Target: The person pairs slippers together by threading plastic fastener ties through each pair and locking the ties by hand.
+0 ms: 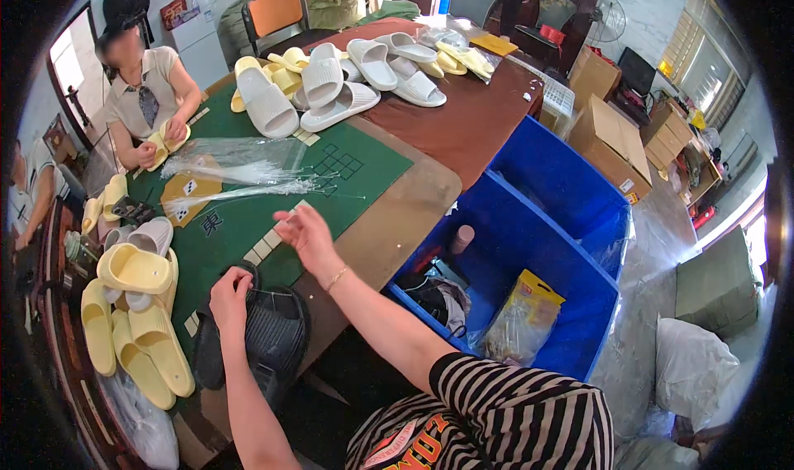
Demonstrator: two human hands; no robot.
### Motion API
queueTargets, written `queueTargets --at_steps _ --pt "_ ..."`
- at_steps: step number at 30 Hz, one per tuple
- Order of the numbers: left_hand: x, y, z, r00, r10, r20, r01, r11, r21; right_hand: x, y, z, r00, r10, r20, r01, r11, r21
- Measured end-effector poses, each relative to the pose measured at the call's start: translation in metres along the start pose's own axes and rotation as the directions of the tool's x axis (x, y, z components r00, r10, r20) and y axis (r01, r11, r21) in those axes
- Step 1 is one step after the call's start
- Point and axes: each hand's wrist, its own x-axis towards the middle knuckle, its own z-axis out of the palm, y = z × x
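A pair of black slippers (pixel 279 325) lies at the near edge of the green-topped table. My left hand (pixel 228 298) is closed in a pinch over their straps, and a thin pale plastic tie stretches from its fingertips across the right slipper. My right hand (pixel 308 240) hovers above the table beside a row of small cream tiles (pixel 263 248). Its fingers are apart and loosely bent, with nothing visible in them. Beyond it, a bundle of thin white plastic ties (pixel 248 175) fans out across a clear plastic bag (pixel 277 151) and a tan card (pixel 188 195).
Grey slippers (pixel 322 74) and yellow slippers are heaped at the far side. More yellow slippers (pixel 150 342) stack up at left. A co-worker (pixel 149 89) holds yellow slippers across the table. Blue bins (pixel 529 246) stand at right, holding bags, below the table edge.
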Motion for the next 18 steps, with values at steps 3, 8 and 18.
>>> queueTargets --at_steps 3,8,18 --pt "0.002 0.010 0.000 1.000 0.021 0.009 -0.021 0.999 0.033 0.010 -0.040 -0.036 0.982 -0.185 -0.045 0.189 0.979 0.083" --pt "0.000 0.010 0.000 0.999 0.010 -0.050 -0.009 1.000 0.017 -0.011 -0.178 -0.025 0.818 -0.560 -0.130 0.559 0.828 -0.049" --pt "-0.003 0.009 -0.005 0.996 -0.071 -0.052 0.069 0.997 -0.031 -0.081 -0.160 0.096 0.701 -0.491 0.517 0.560 -0.069 -0.826"
